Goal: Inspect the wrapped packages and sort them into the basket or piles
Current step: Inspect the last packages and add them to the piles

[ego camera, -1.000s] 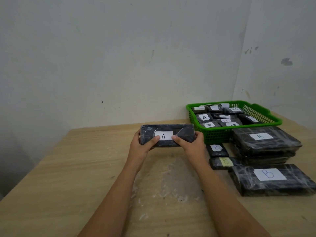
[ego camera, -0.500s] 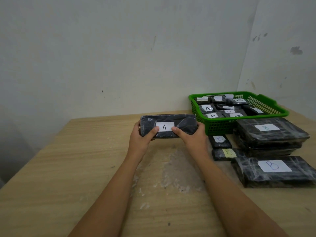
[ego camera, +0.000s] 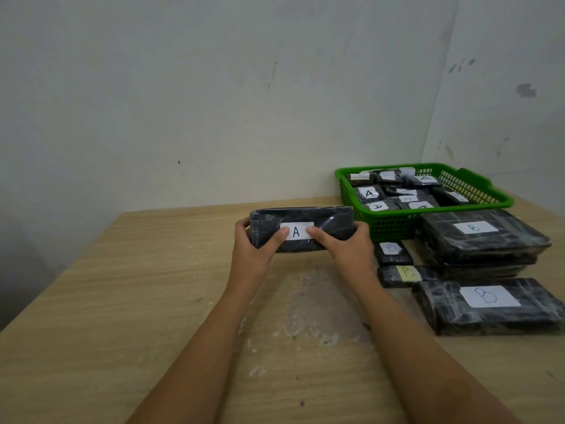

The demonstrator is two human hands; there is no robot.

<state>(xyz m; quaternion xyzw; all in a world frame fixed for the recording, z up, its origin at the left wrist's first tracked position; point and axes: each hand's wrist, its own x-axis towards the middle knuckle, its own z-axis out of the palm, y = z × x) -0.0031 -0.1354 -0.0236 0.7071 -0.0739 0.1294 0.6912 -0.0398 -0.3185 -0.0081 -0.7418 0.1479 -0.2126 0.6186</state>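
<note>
- Left of frame: bare worktop (ego camera: 128, 270), pale wood grain, scuffed whitish patch near centre.
- Centre: left hand (ego camera: 253, 249) and right hand (ego camera: 348, 249) gripping opposite ends of package A (ego camera: 301, 229), thumbs laid on the front face either side of the white label, fingers curled round the ends and hidden behind.
- Package A held just above the worktop, long side level, label facing the camera, just left of the basket (ego camera: 397, 224).
- Probably a stiff block under the wrap: straight edges, no sag between the hands. Weight hard to judge; two-handed hold suggests some heft, or merely care.
- Glossy film looks slippery and creased; grip best kept at the short ends with thumbs in front, as now. One-handed pinch on the film likely to slip or tear the wrap.
- Label reads A; likely destination the basket, judging by the A packages (ego camera: 370, 193) already inside.
- Right of centre: basket near full, so flat placement on top needed; risk of sliding off the heap.
- Lower right: small B packages (ego camera: 393, 251) beside a B stack (ego camera: 477, 237), then a single large B package (ego camera: 489, 304) nearest the camera, all on the worktop.
</note>
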